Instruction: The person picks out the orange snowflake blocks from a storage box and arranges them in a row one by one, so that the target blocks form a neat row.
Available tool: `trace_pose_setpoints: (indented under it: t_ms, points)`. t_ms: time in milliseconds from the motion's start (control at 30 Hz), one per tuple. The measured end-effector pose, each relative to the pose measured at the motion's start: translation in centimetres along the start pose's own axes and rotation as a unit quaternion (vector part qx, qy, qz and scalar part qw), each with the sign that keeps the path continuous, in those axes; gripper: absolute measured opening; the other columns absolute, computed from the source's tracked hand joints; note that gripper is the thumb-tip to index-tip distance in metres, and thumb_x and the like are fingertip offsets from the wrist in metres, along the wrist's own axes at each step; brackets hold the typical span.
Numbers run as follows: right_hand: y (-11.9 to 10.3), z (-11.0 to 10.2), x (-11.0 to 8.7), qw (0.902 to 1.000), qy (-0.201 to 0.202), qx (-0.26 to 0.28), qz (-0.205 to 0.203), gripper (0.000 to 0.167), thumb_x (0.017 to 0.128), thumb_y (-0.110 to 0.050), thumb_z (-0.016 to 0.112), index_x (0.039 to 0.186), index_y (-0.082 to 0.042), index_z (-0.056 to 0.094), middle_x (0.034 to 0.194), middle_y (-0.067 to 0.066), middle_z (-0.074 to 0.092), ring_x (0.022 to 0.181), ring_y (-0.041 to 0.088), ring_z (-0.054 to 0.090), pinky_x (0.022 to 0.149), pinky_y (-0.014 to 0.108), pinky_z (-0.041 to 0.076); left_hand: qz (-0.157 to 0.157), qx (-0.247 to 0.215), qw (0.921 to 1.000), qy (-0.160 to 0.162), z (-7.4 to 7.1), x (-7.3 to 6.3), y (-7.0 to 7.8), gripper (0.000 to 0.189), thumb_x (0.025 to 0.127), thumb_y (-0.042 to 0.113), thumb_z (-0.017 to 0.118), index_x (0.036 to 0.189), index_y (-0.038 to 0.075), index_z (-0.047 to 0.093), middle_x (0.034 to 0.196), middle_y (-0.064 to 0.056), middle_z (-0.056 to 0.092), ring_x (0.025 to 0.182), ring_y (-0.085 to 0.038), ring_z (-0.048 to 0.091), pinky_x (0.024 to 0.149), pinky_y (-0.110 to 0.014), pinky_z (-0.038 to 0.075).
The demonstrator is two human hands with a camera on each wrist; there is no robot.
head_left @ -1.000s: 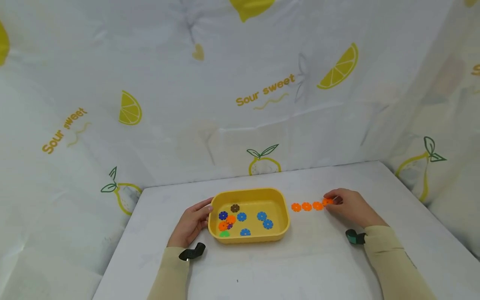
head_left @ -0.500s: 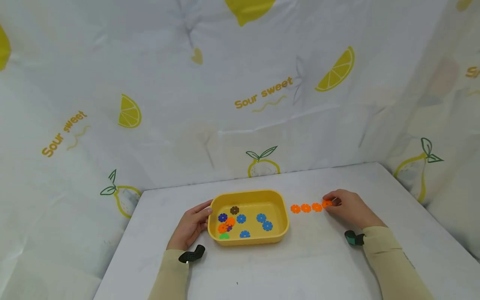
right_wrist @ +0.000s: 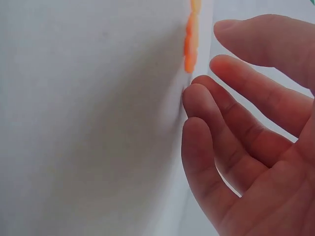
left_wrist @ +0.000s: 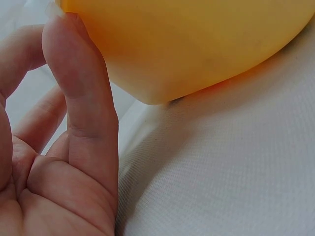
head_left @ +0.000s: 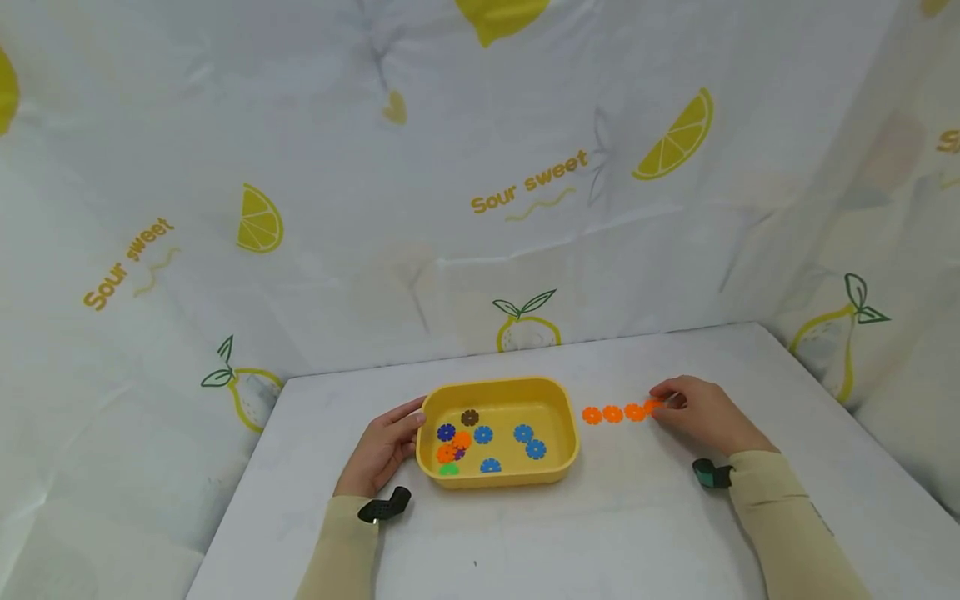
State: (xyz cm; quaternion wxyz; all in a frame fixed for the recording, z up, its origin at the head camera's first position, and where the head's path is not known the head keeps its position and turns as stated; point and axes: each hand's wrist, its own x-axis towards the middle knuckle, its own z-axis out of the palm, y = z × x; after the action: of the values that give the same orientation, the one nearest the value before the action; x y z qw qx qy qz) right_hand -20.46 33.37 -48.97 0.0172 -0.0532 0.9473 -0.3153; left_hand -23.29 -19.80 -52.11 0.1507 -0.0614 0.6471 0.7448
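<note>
Notched, bright orange disc point(head_left: 652, 407) has dipped slightly beside right hand point(head_left: 703, 412).

Behind the white worktop point(head_left: 600, 542) we see a pale cloth backdrop point(head_left: 337, 125), softly creased and reaching round both sides. On it we make out a left lemon slice point(head_left: 260, 219), a right lemon slice point(head_left: 677, 137), "Sour sweet" lettering point(head_left: 530, 182) between them, a small yellow heart point(head_left: 396, 108) and, low in the middle, an outlined lemon point(head_left: 528, 333) with green leaves. Nearer us lies a tiny dark speck point(head_left: 475, 563).
</note>
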Motion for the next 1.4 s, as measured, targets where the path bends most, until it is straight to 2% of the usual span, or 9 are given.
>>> trace_pose_setpoints:
  t_ms: [133,233,467,567,667,833,1067,1233,1400]
  points:
    - [-0.8,-0.4,0.1,0.9999,0.001,0.001,-0.011,0.035,0.101,-0.025,0.074,0.130,-0.005,0.073,0.123,0.014,0.073,0.105,0.029,0.066,0.084,0.038,0.056,0.009,0.002,1.0000,-0.003,-0.2,0.2,0.1,0.057,0.096,0.033,0.084,0.148,0.019,0.067,0.115,-0.008,0.072,0.079,-0.014,0.062,0.071,-0.020,0.059]
    - [-2.2,-0.6,0.6,0.9996,-0.002,0.003,-0.027,0.036,0.100,-0.024,0.076,0.131,-0.005,0.073,0.124,0.015,0.073,0.105,0.028,0.066,0.083,0.037,0.058,0.013,0.011,0.9998,-0.011,0.0,0.5,0.3,0.058,0.095,0.036,0.084,0.148,0.020,0.067,0.122,-0.009,0.072,0.082,-0.015,0.062,0.073,-0.020,0.059]
    - [-9.4,0.1,4.2,0.9944,-0.034,-0.004,-0.100,0.031,0.101,-0.022,0.077,0.130,-0.009,0.074,0.124,0.011,0.074,0.105,0.023,0.067,0.090,0.043,0.063,0.012,0.018,0.9998,-0.001,-0.2,0.9,0.4,0.054,0.095,0.036,0.084,0.145,0.022,0.070,0.129,-0.010,0.071,0.084,-0.017,0.061,0.075,-0.021,0.059]
    - [-13.2,1.2,5.9,0.9873,-0.067,-0.017,-0.143,0.029,0.102,-0.020,0.077,0.129,-0.011,0.074,0.122,0.006,0.075,0.106,0.021,0.066,0.093,0.043,0.062,0.011,0.022,0.9997,0.002,-0.4,1.0,0.4,0.055,0.095,0.035,0.084,0.146,0.021,0.069,0.128,-0.010,0.072,0.083,-0.017,0.061,0.075,-0.022,0.059]
    - [-17.0,3.0,7.4,0.9755,-0.119,-0.036,-0.182,0.030,0.102,-0.019,0.076,0.130,-0.009,0.075,0.123,0.006,0.075,0.108,0.022,0.066,0.095,0.041,0.061,0.014,0.030,0.9995,0.000,-0.6,0.9,0.4,0.057,0.095,0.036,0.084,0.148,0.020,0.067,0.127,-0.009,0.072,0.084,-0.016,0.061,0.076,-0.021,0.059]
    - [-21.1,7.0,9.1,0.9555,-0.184,-0.081,-0.216,0.029,0.100,-0.019,0.078,0.127,-0.010,0.077,0.117,0.002,0.075,0.105,0.018,0.065,0.098,0.038,0.059,0.018,0.036,0.9992,-0.002,-0.4,1.0,0.1,0.057,0.096,0.036,0.084,0.147,0.019,0.068,0.122,-0.009,0.072,0.084,-0.016,0.061,0.076,-0.021,0.059]
    - [-23.9,11.6,10.2,0.9361,-0.248,-0.099,-0.229,0.024,0.098,-0.023,0.081,0.119,-0.011,0.079,0.102,-0.004,0.071,0.093,0.015,0.061,0.093,0.035,0.057,0.017,0.051,0.9985,-0.010,-0.1,1.5,-0.1,0.053,0.096,0.038,0.083,0.146,0.022,0.070,0.123,-0.009,0.074,0.088,-0.018,0.065,0.081,-0.025,0.061]
    - [-25.3,13.1,10.4,0.9341,-0.256,-0.113,-0.221,0.026,0.097,-0.022,0.083,0.119,-0.008,0.079,0.095,-0.002,0.067,0.088,0.016,0.061,0.089,0.033,0.057,0.023,0.041,0.9988,-0.015,-0.3,1.6,0.0,0.056,0.095,0.038,0.085,0.145,0.020,0.070,0.121,-0.010,0.074,0.087,-0.018,0.066,0.080,-0.025,0.061]
    - [-26.2,14.0,10.4,0.9330,-0.252,-0.131,-0.221,0.023,0.095,-0.023,0.085,0.112,-0.008,0.080,0.088,-0.002,0.066,0.079,0.016,0.061,0.080,0.030,0.056,0.030,0.034,0.9988,-0.015,-0.7,1.3,0.2,0.054,0.096,0.035,0.083,0.145,0.019,0.070,0.119,-0.010,0.075,0.086,-0.018,0.067,0.080,-0.026,0.061]
